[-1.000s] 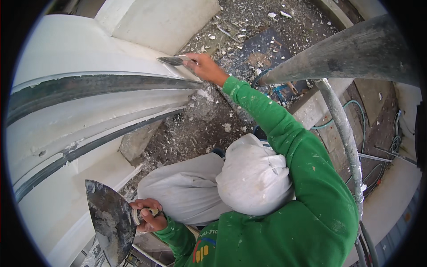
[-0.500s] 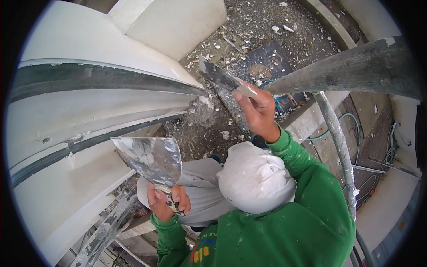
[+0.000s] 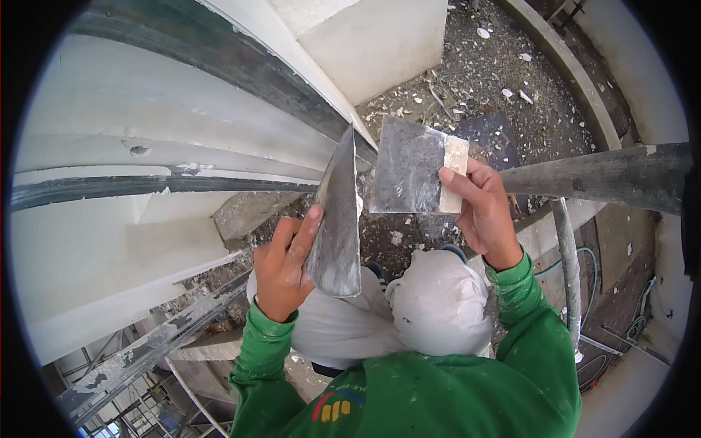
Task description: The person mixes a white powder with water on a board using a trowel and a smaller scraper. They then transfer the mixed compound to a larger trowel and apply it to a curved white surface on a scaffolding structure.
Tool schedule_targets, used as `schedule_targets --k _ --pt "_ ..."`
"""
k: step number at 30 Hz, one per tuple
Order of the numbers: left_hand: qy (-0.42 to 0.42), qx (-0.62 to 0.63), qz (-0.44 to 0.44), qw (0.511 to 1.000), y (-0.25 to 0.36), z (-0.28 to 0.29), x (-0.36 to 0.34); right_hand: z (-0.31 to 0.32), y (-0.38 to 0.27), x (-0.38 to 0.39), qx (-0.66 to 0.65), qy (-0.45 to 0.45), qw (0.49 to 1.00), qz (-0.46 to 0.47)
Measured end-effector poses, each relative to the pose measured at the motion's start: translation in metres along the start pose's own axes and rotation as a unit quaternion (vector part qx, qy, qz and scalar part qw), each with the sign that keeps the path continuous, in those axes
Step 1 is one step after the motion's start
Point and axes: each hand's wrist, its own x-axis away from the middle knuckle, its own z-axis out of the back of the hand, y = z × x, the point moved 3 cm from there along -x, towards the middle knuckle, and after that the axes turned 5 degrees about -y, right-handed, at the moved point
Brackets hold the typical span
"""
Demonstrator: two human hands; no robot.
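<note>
Both tools have left the white curved plaster moulding (image 3: 146, 146): right hand (image 3: 478, 212) fingers grasping the broad grey metal spreader (image 3: 409, 166) now meet left hand (image 3: 285, 266) fingers grasping the pointed steel trowel (image 3: 337, 219), indicating plaster transfer between blades.

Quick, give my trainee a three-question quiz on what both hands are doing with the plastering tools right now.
1. True or false: the left hand holds the trowel edge-on to the camera.
2. Which tool does the right hand hold? A) the flat blade B) a brush C) a hammer
3. Fill in: the scaffold pole passes on the person's ____ side.

Key: 1 true; 2 A; 3 right.
</note>
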Motion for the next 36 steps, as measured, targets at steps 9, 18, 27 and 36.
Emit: schedule_targets --k 9,18,27,36 --pt "-0.022 -0.195 -0.053 0.979 -0.039 0.020 0.042 0.017 -0.020 -0.007 0.043 -0.029 0.997 -0.063" --pt "0.033 -0.195 0.008 0.980 -0.048 0.030 0.115 0.106 0.091 -0.170 0.319 0.031 0.939 -0.124" --pt "0.113 -0.289 0.063 0.949 -0.034 0.025 0.112 0.082 0.087 -0.205 0.401 -0.037 0.907 -0.125" --pt "0.108 -0.262 0.013 0.959 -0.043 0.022 0.106 -0.012 0.030 -0.194 0.469 -0.136 0.868 -0.093"
